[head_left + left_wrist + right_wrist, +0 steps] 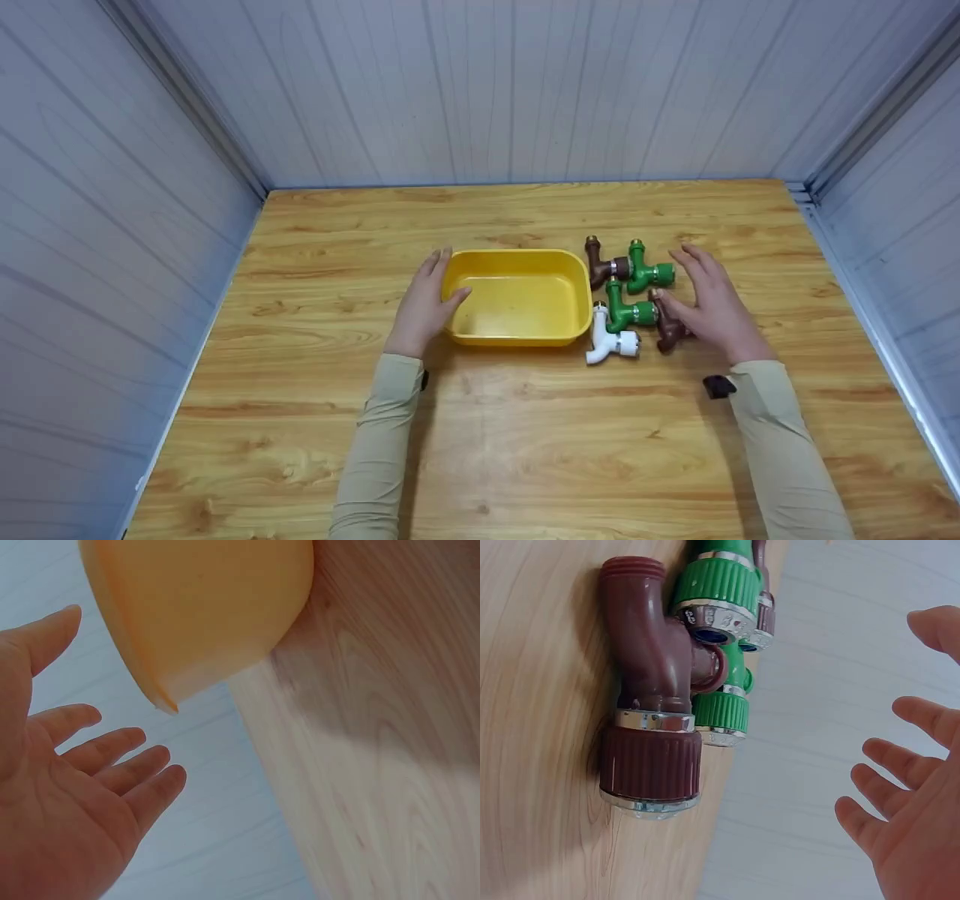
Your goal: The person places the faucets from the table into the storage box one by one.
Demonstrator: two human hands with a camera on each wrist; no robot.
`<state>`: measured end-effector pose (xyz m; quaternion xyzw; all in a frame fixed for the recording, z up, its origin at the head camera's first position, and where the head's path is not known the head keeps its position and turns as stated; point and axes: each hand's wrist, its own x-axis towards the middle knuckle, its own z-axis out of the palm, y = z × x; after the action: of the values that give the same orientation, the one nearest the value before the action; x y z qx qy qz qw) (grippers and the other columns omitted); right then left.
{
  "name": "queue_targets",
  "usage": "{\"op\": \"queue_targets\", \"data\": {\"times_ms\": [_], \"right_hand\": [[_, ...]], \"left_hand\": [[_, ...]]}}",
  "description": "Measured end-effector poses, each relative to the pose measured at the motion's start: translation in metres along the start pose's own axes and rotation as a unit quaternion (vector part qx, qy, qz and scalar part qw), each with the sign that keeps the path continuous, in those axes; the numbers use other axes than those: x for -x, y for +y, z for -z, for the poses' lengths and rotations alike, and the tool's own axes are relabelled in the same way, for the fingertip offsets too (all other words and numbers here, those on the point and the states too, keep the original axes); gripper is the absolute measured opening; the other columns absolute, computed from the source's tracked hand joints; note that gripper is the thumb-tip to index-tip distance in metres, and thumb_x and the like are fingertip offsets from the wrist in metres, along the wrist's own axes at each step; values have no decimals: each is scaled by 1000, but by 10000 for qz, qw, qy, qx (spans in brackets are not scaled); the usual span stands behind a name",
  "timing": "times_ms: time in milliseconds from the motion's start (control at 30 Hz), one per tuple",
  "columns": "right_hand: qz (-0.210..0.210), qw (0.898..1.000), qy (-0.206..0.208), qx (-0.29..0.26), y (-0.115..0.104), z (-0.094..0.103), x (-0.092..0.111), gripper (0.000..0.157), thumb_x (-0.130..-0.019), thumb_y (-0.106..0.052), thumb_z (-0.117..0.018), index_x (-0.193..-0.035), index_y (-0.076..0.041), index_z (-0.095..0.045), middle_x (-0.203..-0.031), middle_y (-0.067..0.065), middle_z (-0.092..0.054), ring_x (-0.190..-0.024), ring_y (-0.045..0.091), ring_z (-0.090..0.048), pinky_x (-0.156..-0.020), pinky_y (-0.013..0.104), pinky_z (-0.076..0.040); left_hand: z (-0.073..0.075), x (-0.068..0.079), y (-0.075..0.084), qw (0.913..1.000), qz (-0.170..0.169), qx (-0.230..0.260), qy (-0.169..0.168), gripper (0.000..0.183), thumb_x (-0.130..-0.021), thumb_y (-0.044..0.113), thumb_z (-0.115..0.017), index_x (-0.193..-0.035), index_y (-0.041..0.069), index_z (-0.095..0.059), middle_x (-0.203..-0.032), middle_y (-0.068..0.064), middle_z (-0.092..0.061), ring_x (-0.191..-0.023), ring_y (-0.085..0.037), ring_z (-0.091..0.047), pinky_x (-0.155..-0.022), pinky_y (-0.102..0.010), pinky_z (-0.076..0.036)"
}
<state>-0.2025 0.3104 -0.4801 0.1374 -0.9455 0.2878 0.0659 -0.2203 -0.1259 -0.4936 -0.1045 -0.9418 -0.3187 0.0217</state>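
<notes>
A yellow plastic basin (517, 339) stands on the wooden table. My left hand (424, 306) is at its left rim, thumb over the near left corner; in the left wrist view the fingers (112, 754) are spread beside the basin wall (210, 607). My right hand (712, 307) hovers with fingers apart over the right side of a cluster of taps. Partly hidden under it lies a brown tap (649, 667). Beside that are a green tap (621, 309), a second green tap (639, 274), another brown tap (598, 262) and a white tap (602, 337). Neither hand grips anything.
The wooden table (525, 450) meets pale panelled walls (480, 90) at the back and both sides. The taps lie close against the basin's right side. A dark wrist device (718, 386) shows beside the right sleeve.
</notes>
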Motion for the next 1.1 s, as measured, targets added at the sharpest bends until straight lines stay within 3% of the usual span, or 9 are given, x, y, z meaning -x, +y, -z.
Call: {"op": "queue_targets", "data": {"times_ms": [367, 733, 900, 1100], "right_hand": [[-119, 9992, 125, -368, 4, 7, 4, 68, -89, -31, -69, -145, -7, -38, -147, 20, -31, -134, 42, -26, -106, 62, -23], [-197, 9937, 248, -1072, 11, 11, 9, 65, -86, -26, -73, -142, -10, -44, -142, 15, -40, -132, 38, -33, -105, 59, -26], [-438, 9898, 184, -1343, 15, 11, 14, 67, -84, -28, -75, -142, -12, -44, -144, 14, -39, -133, 37, -31, -106, 60, -24], [-537, 9865, 129, -1542, 21, 9, 20, 70, -84, -30, -75, -143, -11, -43, -143, 15, -41, -133, 37, -32, -108, 56, -23]], "left_hand": [[1, 1, -7, 9980, 105, 626, 71, 70, -93, 29, -64, -150, 7, -30, -150, -18, -32, -136, -33, -30, -110, -47, -28], [-3, 2, -17, 9900, 92, 1406, 102, 61, -92, 15, -66, -145, 2, -38, -137, -20, -44, -124, -32, -43, -102, -43, -40], [-4, 3, -19, 9834, 202, 1802, 106, 59, -91, 9, -65, -144, 0, -39, -136, -21, -43, -119, -32, -46, -99, -40, -43], [-8, 4, -21, 9799, 452, 1941, 33, 57, -90, 1, -64, -143, 0, -41, -138, -20, -43, -119, -34, -49, -100, -40, -43]]}}
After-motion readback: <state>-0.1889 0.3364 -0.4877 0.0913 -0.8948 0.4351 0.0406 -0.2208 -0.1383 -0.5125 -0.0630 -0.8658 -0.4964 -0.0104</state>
